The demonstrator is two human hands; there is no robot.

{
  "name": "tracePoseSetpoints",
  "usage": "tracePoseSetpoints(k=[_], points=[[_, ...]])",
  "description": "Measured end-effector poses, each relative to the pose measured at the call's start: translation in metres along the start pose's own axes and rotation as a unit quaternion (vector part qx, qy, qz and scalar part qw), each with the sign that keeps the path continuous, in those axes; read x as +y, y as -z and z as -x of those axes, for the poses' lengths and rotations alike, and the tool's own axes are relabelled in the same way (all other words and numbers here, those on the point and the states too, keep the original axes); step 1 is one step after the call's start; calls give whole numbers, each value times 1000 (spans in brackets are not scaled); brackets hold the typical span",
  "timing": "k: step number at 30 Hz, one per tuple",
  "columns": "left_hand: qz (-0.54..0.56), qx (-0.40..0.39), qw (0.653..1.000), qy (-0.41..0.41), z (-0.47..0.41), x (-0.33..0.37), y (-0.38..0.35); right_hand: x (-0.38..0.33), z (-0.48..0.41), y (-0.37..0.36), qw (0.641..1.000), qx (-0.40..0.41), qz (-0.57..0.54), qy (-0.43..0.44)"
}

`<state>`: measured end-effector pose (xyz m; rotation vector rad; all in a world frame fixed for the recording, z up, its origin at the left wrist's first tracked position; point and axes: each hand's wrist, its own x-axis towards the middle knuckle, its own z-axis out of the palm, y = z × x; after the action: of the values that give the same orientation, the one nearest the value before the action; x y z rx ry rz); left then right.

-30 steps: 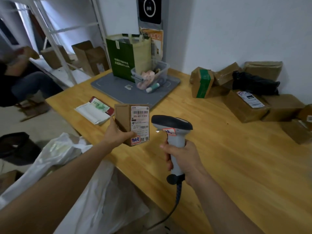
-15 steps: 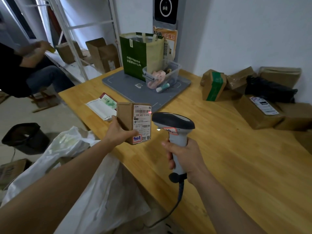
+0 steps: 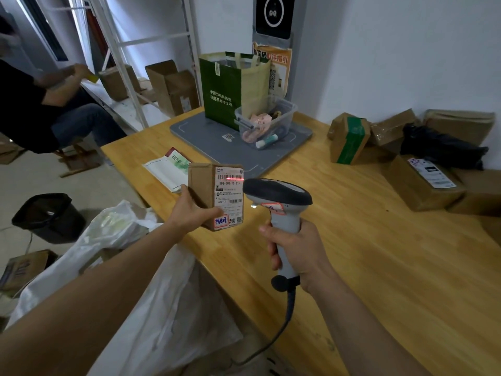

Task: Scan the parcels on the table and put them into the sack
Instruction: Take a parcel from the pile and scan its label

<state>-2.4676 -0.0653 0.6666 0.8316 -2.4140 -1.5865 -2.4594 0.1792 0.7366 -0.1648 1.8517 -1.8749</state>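
Head view: left hand [image 3: 189,213] grips small cardboard parcel [image 3: 206,194] upright, frame centre, above table [image 3: 379,253] edge. Right hand [image 3: 295,251] wraps fingers round barcode scanner [image 3: 276,196] handle; red line on parcel label [image 3: 230,196]. White sack [image 3: 151,308] lower left, below table edge. More parcels [image 3: 417,180] w/ black bag at right, by wall.

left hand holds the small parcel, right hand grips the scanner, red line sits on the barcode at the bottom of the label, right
No: the head view shows the red line crossing the barcode at the top of the label, not the bottom. The left hand does hold the small parcel and the right hand the scanner.
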Motion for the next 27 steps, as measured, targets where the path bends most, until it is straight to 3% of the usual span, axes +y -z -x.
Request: tracePoseSetpoints(k=[9,12,15,20,25,27], points=[[30,-8,999,13,8,1,2,2,-3,-3,1000,0,-19,-5],[106,-35,992,61,18,4,8,5,-14,-7,997,38,-70,-19],[233,-82,962,114,34,5,17,11,-30,-12,988,68,-120,-68],[320,-125,931,123,68,-1,32,27,-45,-54,985,4,-131,-111],[330,-84,929,146,85,-38,74,41,-57,-113,981,-61,-111,-147],[298,-24,942,155,92,-54,101,46,-66,-139,982,-67,-87,-154]])
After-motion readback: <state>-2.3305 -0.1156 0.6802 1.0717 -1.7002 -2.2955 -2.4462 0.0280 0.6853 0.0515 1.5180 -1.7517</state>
